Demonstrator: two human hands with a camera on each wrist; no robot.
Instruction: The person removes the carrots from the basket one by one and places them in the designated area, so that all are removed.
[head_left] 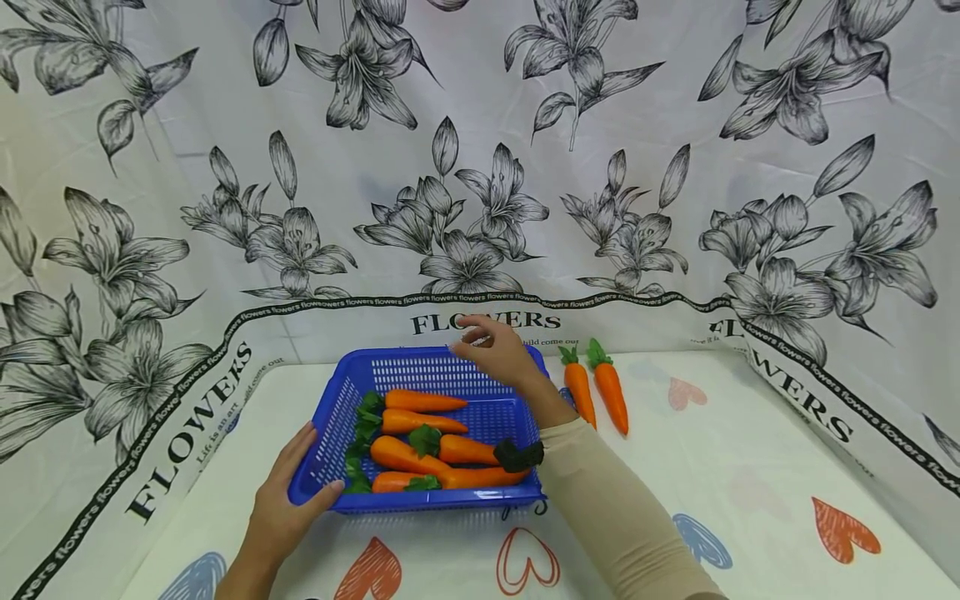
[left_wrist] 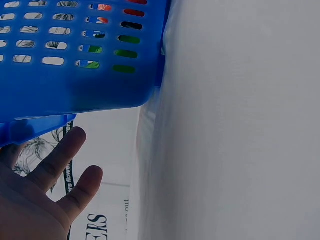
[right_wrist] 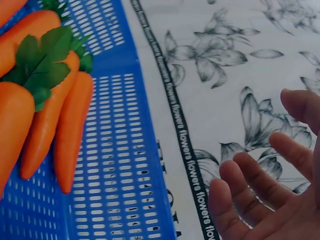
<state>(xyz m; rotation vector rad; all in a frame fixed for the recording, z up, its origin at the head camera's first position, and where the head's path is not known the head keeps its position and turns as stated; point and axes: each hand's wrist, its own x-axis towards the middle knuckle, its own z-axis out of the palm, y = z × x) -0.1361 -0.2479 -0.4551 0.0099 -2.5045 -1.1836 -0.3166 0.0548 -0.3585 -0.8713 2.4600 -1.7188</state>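
A blue plastic basket [head_left: 442, 500] with slotted walls stands on the table, and several orange carrots [head_left: 425, 401] with green leafy tops lie in it. At the basket's front left corner is my left hand [head_left: 279, 508], thumb at the rim and fingers along the outside. The left wrist view shows spread, fairly straight fingers [left_wrist: 82, 187] beside the rim. My right hand [head_left: 491, 350] is raised over the back right part of the basket, fingers loosely bent and holding nothing; the right wrist view shows them [right_wrist: 255, 180] spread apart.
Two more carrots, a nearer one [head_left: 577, 385] and another [head_left: 611, 396], lie on the table right of the basket. A dark green leafy top [head_left: 519, 456] hangs over the basket's right rim. The heart-printed cloth [head_left: 757, 533] covers the table; a flower-printed curtain [head_left: 637, 100] rises behind.
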